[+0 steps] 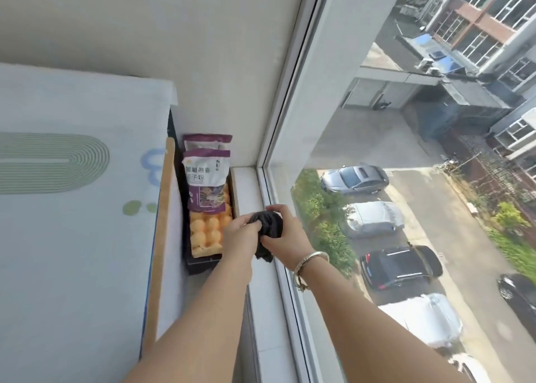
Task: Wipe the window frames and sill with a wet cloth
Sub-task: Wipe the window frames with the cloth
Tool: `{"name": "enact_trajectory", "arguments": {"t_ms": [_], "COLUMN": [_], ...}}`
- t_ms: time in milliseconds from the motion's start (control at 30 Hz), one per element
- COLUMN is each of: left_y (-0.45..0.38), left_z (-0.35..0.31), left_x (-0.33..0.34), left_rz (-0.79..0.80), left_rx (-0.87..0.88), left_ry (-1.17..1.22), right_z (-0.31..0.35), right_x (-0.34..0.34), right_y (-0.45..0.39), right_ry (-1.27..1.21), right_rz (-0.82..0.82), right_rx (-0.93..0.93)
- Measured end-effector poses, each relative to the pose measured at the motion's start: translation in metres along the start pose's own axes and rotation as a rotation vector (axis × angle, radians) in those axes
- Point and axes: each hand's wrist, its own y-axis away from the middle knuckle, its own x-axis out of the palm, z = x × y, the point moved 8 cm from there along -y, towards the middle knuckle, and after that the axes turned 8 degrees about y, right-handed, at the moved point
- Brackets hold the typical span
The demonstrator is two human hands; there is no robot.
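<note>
Two bare forearms reach forward from the six o'clock edge toward twelve o'clock, converging near the centre. The left hand (239, 233) sits at about nine o'clock of the right hand (285, 233), both touching. Fingers of both hands curl around one bunched dark cloth (268, 229) held between them. The right wrist wears a metal bangle (309, 268).
</note>
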Motion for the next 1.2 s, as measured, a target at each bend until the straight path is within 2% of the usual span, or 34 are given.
{"name": "enact_trajectory", "arguments": {"t_ms": [133,267,333,433,600,667,900,967,1200], "left_y": [-0.012,-0.037,-0.053,-0.073,-0.110,-0.127,-0.190,-0.194,-0.197], "left_z": [0.058,0.091,0.104,0.128,0.171,0.177,0.192,0.193,0.195], "left_x": [-0.025,-0.030,-0.030,-0.035,-0.045,-0.044,-0.025,-0.026,-0.034], "left_rz": [0.031,0.025,-0.007,-0.073,-0.134,-0.120,0.003,-0.005,0.073], "left_rx": [-0.053,-0.048,-0.029,-0.016,0.059,0.096,0.240,0.268,0.232], "left_ry": [0.022,-0.044,-0.052,-0.086,-0.409,-0.523,-0.952,-0.978,-0.921], "right_z": [-0.049,-0.087,-0.103,-0.114,-0.127,-0.129,-0.146,-0.140,-0.138], "right_x": [0.053,0.080,0.088,0.096,0.116,0.123,0.138,0.131,0.139], "right_y": [0.005,-0.012,-0.027,-0.055,-0.098,-0.111,-0.177,-0.191,-0.212], "right_ry": [-0.010,0.020,0.157,0.492,0.917,1.032,1.240,1.279,1.362], "right_rz": [0.081,0.008,-0.043,-0.056,0.014,-0.006,-0.133,-0.163,-0.018], "right_rx": [0.021,0.035,0.018,-0.041,-0.156,-0.223,-0.324,-0.330,-0.191]}}
